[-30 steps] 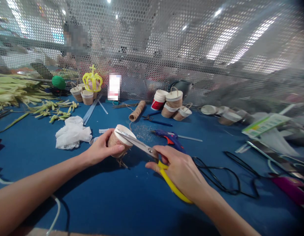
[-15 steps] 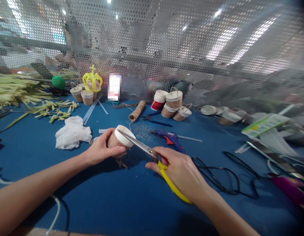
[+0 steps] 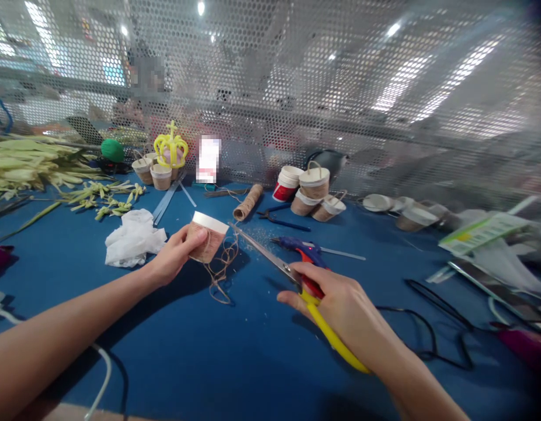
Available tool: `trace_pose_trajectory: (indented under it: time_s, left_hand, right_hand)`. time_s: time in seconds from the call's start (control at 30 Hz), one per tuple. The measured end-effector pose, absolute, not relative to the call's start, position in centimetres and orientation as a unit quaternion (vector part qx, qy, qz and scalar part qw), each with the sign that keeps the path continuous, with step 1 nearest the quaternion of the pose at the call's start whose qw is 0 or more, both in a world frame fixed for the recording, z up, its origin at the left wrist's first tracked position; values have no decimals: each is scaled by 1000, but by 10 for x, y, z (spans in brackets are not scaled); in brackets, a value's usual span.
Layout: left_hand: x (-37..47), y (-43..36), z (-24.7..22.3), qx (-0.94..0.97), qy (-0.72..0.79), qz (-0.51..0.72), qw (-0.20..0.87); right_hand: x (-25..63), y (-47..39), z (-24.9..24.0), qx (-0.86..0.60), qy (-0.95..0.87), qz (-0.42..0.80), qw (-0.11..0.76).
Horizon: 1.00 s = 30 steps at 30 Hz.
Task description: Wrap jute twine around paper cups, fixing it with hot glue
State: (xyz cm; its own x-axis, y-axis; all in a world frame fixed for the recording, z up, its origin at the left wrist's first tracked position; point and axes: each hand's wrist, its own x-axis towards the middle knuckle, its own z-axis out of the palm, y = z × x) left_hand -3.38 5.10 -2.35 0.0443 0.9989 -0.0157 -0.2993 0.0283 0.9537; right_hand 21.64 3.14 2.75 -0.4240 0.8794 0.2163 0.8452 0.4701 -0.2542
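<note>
Near the middle, my left hand point(image 3: 176, 252) grips a small cup point(image 3: 208, 241) with a white rim and twine wrapped round its side. Loose twine point(image 3: 224, 269) hangs from the cup in loops over the blue table. My right hand point(image 3: 336, 298) holds scissors point(image 3: 325, 330) by their yellow handles. Their metal blades point up and left, apart from the cup, with the tips just right of its rim. Behind the cup lies a roll of twine point(image 3: 248, 202).
A glue gun point(image 3: 297, 244) and pliers point(image 3: 285, 222) lie beyond my right hand. White cloth point(image 3: 134, 238) is left of the cup. Stacked cups point(image 3: 314, 180), a yellow crown point(image 3: 171, 149) and a phone point(image 3: 208, 159) stand by the mesh. Black cable point(image 3: 432, 310) lies right.
The cup has turned more upright and moved slightly left, away from the scissors. My right hand and the scissors have shifted right and down. More loose twine shows below the cup.
</note>
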Motion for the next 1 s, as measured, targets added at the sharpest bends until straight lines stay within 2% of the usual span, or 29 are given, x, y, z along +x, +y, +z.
trace_pose_trajectory:
  time_s: [0.1, 0.23, 0.47, 0.6, 0.83, 0.9, 1.0]
  left_hand:
    - [-37, 55, -22, 395, 409, 591, 572]
    - [-43, 61, -24, 432, 402, 634, 500]
    - [-49, 66, -30, 506, 409, 622, 435]
    - [-48, 65, -31, 512, 428, 612, 424]
    - [-46, 64, -30, 502, 441, 614, 420]
    - [-46, 64, -31, 507, 443, 611, 417]
    - [-46, 63, -32, 513, 445, 602, 420]
  right_hand:
    - [220, 32, 30, -496, -859, 62, 115]
    - [221, 31, 33, -489, -865, 95, 57]
    - [226, 25, 29, -484, -858, 163, 46]
    - [232, 19, 25, -489, -856, 165, 45]
    - [245, 18, 22, -600, -797, 62, -3]
    - [250, 17, 23, -602, -795, 71, -21]
    - [255, 11, 27, -558, -815, 151, -47]
